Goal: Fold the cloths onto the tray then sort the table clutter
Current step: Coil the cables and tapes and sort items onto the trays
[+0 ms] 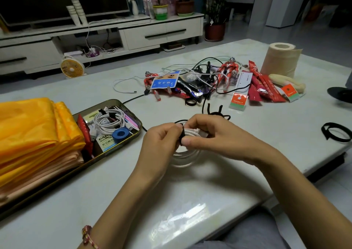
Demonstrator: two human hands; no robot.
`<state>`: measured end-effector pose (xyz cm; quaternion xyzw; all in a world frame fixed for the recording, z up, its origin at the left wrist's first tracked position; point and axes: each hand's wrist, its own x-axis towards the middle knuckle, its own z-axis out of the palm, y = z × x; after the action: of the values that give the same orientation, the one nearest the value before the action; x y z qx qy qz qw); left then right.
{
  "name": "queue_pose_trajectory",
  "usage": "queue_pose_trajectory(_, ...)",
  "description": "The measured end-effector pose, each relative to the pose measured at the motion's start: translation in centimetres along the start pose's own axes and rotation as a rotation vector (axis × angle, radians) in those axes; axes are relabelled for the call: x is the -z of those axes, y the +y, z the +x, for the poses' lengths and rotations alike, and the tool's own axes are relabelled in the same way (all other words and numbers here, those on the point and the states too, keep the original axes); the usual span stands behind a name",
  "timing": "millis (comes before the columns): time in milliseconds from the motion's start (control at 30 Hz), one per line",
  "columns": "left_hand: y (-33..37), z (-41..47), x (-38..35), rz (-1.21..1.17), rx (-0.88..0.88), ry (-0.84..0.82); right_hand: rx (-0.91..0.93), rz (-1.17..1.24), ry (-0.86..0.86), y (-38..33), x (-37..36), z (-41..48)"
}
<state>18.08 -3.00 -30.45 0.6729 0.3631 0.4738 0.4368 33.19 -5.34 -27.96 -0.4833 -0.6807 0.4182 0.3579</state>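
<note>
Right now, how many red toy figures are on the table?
2. One red toy figure lies at the left of the clutter, partly under the blue card; the other is further right, beside the ruler. The tangle may hide more.

Glossy stone-like table (pixel 190 210); shiny satin cloths (pixel 34 126); metal tray (pixel 112 102).
</note>
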Motion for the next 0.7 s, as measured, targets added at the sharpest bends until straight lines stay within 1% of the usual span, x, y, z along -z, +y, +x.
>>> queue_pose_trajectory(67,-0.2,-0.2,-0.1,0.057,-0.062,-0.049,-0.113,0.123,-0.087,0.0,0.4,0.1)
queue_pose_trajectory(167,-0.7,-0.5,-0.4,0.102,-0.107,-0.083,-0.283,0.242,-0.057,0.5,0.7,0.4)
queue_pose_trajectory(233,-0.8,-0.6,-0.6,0.147,-0.131,-0.09,-0.317,0.226,-0.046,0.7,0.8,0.5)
queue_pose_trajectory(333,-0.6,-0.9,-0.7,0.224,-0.167,-0.107,-0.326,0.199,-0.077,0.9,1.3,0.7)
queue_pose_trajectory(433,-0.6,-1.2,-1.0,0.275,-0.172,-0.123,-0.349,0.265,-0.029,0.6,1.8,1.4)
queue_pose_trajectory(533,-0.4,-1.4,-1.5,0.304,-0.153,-0.106,-0.344,0.208,0.056,0.4,1.6,1.9)
queue_pose_trajectory(600,-0.3,-1.3,-1.5,0.299,-0.112,-0.053,-0.298,0.156,0.141,0.2,1.1,2.0)
queue_pose_trajectory(700,-0.5,-0.8,-1.5,0.204,0.025,0.055,-0.126,0.193,0.307,0.2,0.3,2.2)
